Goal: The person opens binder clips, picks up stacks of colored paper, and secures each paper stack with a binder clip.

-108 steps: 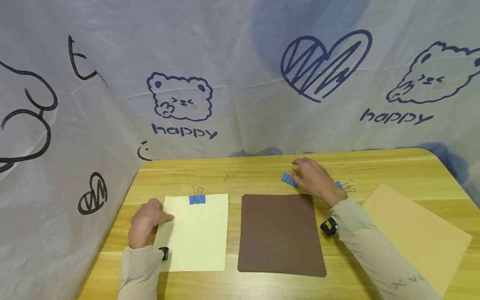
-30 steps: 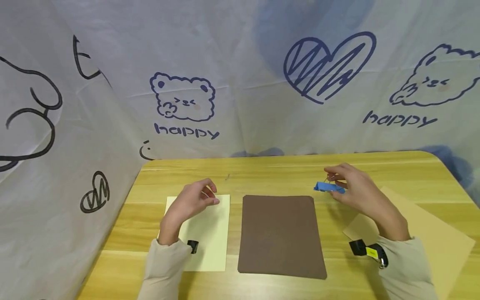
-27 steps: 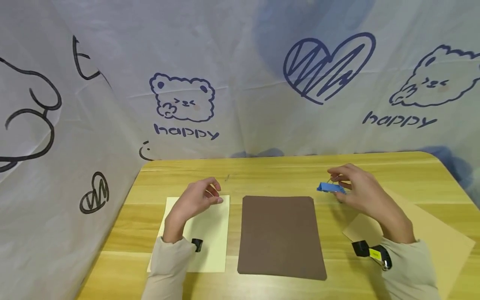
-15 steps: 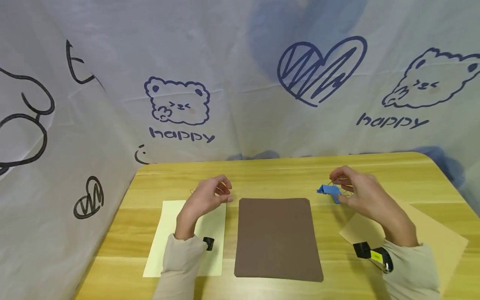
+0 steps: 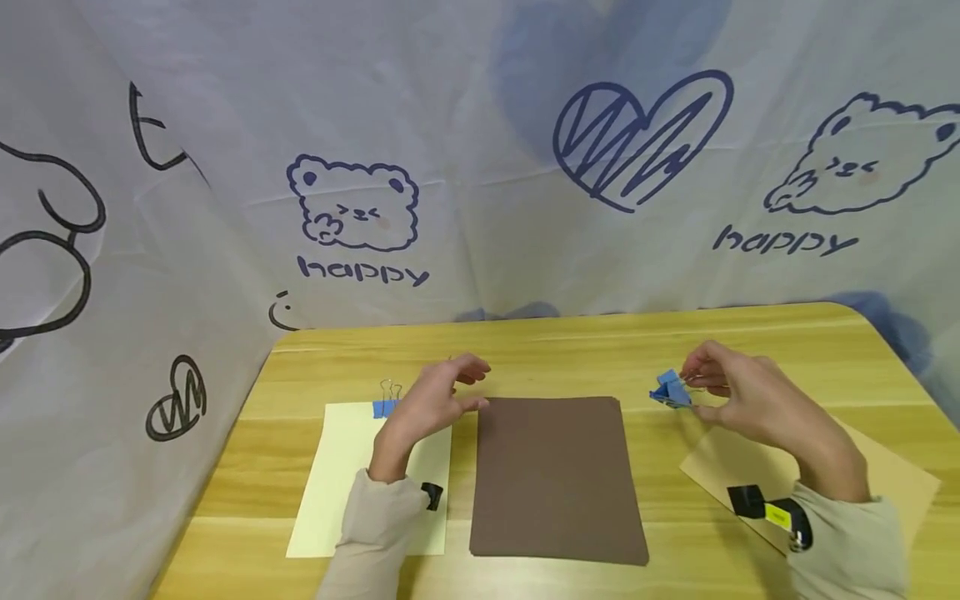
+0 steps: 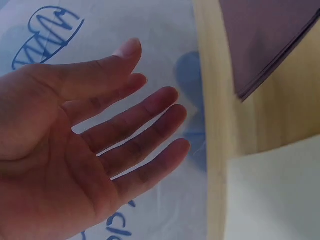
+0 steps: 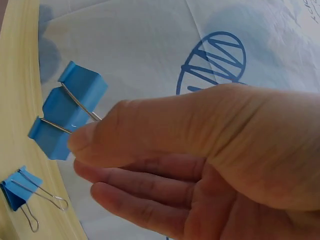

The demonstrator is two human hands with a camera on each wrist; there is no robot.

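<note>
My right hand (image 5: 757, 404) pinches a blue binder clip (image 7: 67, 112) by its wire handles between thumb and fingers, above the table behind the tan paper. A second blue binder clip (image 7: 22, 187) lies on the table beneath; the two overlap in the head view. My left hand (image 5: 431, 400) hovers empty with loosely bent fingers, its fingertips close to the top left corner of the stack of dark brown paper (image 5: 555, 479). Under the left wrist are pale yellow sheets (image 5: 337, 483), with a blue binder clip (image 5: 382, 408) on their top edge, partly hidden by the hand.
Tan paper (image 5: 892, 467) lies askew at the right, partly under the right forearm. The wooden table (image 5: 555, 358) ends at the back against a white cloth (image 5: 480, 167) printed with bears and hearts. More cloth hangs along the left side.
Earlier my left hand was at the yellow sheets' left edge; it has moved right toward the brown stack. My right hand has picked up a binder clip, shifted right and turned it.
</note>
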